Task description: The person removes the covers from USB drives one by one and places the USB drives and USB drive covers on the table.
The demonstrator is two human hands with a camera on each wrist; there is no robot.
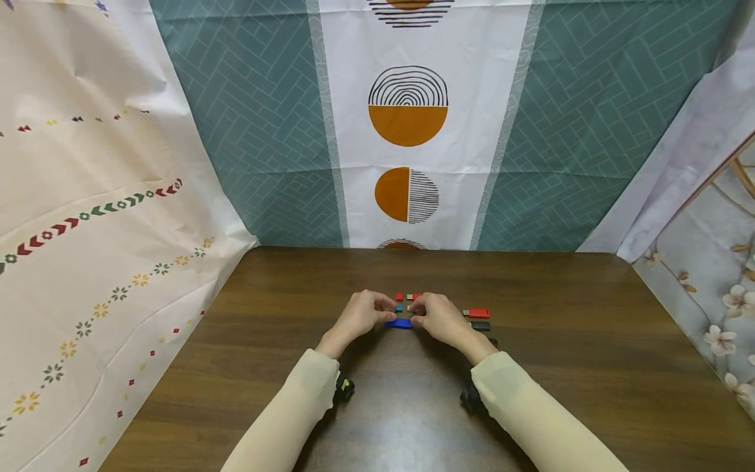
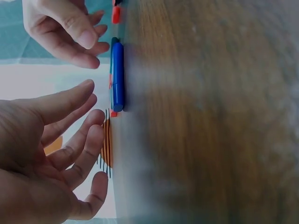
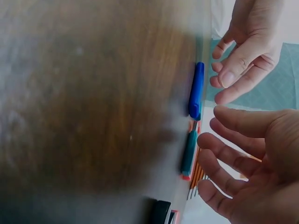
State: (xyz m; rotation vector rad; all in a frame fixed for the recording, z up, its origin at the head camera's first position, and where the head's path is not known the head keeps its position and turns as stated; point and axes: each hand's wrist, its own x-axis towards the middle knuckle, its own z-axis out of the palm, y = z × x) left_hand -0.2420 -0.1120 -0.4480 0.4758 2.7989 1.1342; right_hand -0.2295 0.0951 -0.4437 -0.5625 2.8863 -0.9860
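A blue USB flash drive lies on the wooden table between the two hands, a seam showing across its body in the left wrist view. To its left is the left hand, thumb and fingers loosely bent, nothing between them. The right hand hovers at the drive's other end, its fingers spread and relaxed in the right wrist view. Just behind lie a small teal cap and a teal flash drive, which the right hand partly hides in the head view. A red cap and red flash drive lie farther back.
Right of the right hand lie another red flash drive and a black one. A dark item shows partly behind the right wrist. Patterned cloths hang along the table's back and sides.
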